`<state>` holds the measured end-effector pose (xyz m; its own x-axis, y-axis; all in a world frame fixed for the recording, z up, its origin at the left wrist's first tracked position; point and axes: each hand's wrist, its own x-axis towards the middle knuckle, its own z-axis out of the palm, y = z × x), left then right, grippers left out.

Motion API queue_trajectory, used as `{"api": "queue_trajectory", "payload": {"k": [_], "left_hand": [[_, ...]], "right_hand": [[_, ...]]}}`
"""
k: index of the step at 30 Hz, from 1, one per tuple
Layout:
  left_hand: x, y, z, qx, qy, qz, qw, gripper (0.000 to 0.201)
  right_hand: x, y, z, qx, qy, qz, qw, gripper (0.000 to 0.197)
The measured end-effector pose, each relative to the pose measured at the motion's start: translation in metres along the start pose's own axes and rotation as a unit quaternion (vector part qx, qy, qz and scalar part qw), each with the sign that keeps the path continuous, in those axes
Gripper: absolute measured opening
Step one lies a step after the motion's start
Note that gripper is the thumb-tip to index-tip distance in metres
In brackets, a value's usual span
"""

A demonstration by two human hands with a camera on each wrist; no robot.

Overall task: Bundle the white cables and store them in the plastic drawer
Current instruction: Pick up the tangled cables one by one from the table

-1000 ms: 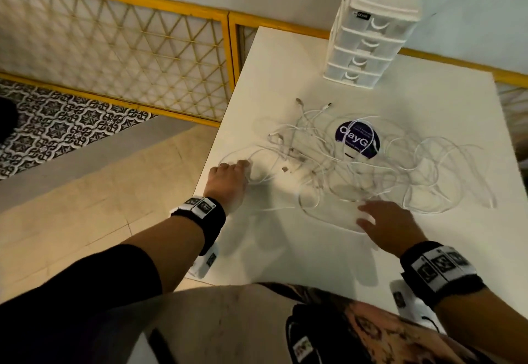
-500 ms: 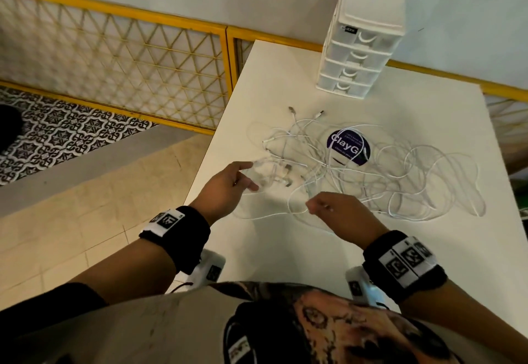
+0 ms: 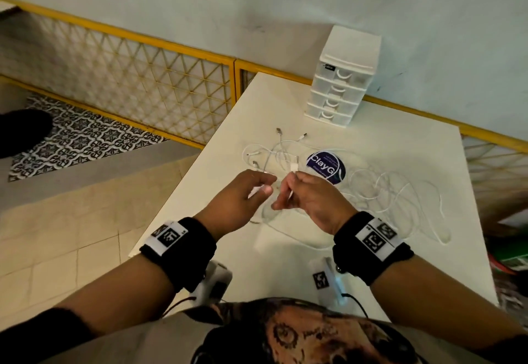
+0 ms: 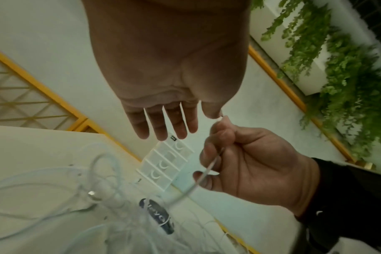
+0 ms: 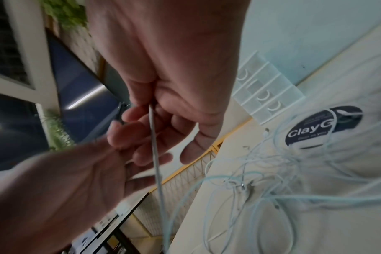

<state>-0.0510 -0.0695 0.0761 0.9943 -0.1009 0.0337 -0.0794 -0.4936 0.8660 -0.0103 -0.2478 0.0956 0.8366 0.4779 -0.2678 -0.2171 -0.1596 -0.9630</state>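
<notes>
A tangle of white cables (image 3: 385, 192) lies spread across the white table (image 3: 371, 263). My right hand (image 3: 285, 192) is raised above it. Its curled fingers grip one cable strand (image 5: 154, 154) that hangs down to the pile. In the left wrist view the same strand (image 4: 209, 168) runs through the right hand (image 4: 239, 154). My left hand (image 3: 265, 186) hovers right beside it. Its fingers (image 4: 161, 128) are straight and spread, and the thumb tip touches the strand's upper end. The white plastic drawer unit (image 3: 340, 89) stands at the table's far edge, with all its drawers closed.
A round dark "ClayG" sticker (image 3: 325, 167) lies under the cables. A yellow lattice railing (image 3: 143, 77) runs along the left and behind the table. The table's left edge (image 3: 183, 186) drops to a tiled floor. A pale wall rises behind the drawers.
Both hands have lifted off the table and come together above the near side of the tangle. The right hand has taken hold of a cable strand.
</notes>
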Motion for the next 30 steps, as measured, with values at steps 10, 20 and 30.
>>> {"api": "queue_trajectory", "payload": {"k": [10, 20, 30], "left_hand": [[0.005, 0.056, 0.023, -0.280, -0.024, -0.019, 0.960, 0.028], [0.008, 0.038, -0.062, -0.409, 0.349, -0.063, 0.841, 0.031], [0.023, 0.022, -0.084, -0.270, 0.329, -0.010, 0.905, 0.029]], "right_hand": [[-0.043, -0.004, -0.032, -0.188, -0.100, 0.003, 0.977, 0.025], [-0.032, 0.091, -0.077, -0.426, 0.084, -0.037, 0.900, 0.025], [0.014, 0.073, -0.040, -0.404, -0.130, 0.184, 0.886, 0.030]]}}
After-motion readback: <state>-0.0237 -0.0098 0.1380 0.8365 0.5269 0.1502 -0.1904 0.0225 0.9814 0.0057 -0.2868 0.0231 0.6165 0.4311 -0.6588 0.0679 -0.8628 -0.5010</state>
